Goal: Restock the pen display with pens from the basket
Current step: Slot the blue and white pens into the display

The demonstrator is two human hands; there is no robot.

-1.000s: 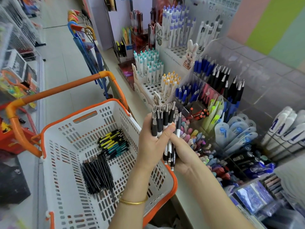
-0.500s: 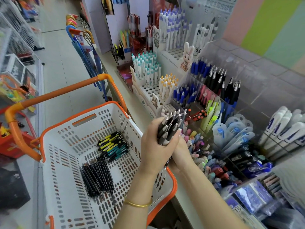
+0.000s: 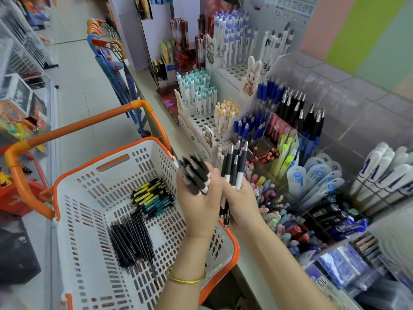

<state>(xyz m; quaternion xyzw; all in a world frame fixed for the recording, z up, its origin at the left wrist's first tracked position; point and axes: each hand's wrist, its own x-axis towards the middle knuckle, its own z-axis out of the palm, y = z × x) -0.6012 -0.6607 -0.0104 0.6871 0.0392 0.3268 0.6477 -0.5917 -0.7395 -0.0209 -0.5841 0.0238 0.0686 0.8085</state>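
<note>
A bundle of black pens (image 3: 196,175) sits clenched in the grip of the left hand (image 3: 199,206), ends splayed toward 11 o'clock. Just beside it at 3 o'clock, the right hand (image 3: 242,204) has its grip closed round a smaller set of black-and-white pens (image 3: 234,166), pointing to 12. Below them, the basket (image 3: 233,253) holds loose black pens (image 3: 131,240) at 7 o'clock and yellow-and-teal pens (image 3: 152,198) at 9. The pen display (image 3: 290,117) stands on the surface (image 3: 145,86) at 2 o'clock.
</note>
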